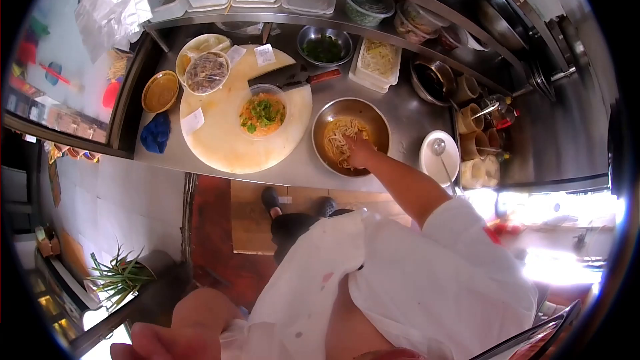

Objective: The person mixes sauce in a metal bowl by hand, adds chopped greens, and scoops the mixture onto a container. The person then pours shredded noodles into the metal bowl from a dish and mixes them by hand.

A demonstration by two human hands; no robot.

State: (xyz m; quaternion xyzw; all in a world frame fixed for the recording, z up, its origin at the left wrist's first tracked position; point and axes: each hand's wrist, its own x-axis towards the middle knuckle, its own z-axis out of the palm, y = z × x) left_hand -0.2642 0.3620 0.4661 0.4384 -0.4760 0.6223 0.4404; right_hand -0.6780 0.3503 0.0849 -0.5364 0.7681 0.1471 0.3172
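My right hand [362, 151] reaches into a metal bowl [383, 123], its fingers closed down into pale noodles or strips [340, 141] with yellowish liquid beneath them. To the left, a clear round container [263, 112] of orange food topped with green herbs stands on a round cutting board [230, 153]. Behind it lies a cleaver [325, 76], its dark blade over the board's edge. My left hand [150, 341] is low at the bottom left, away from the counter, partly cut off by the frame; what its fingers do is unclear.
Behind the bowl stand a tray of pale shreds [377, 60] and a bowl of greens [325, 47]. A white bowl with a ladle [438, 148] is on the right. A brown bowl [160, 92] and blue cloth [155, 133] lie left. A shelf [267, 15] spans the back.
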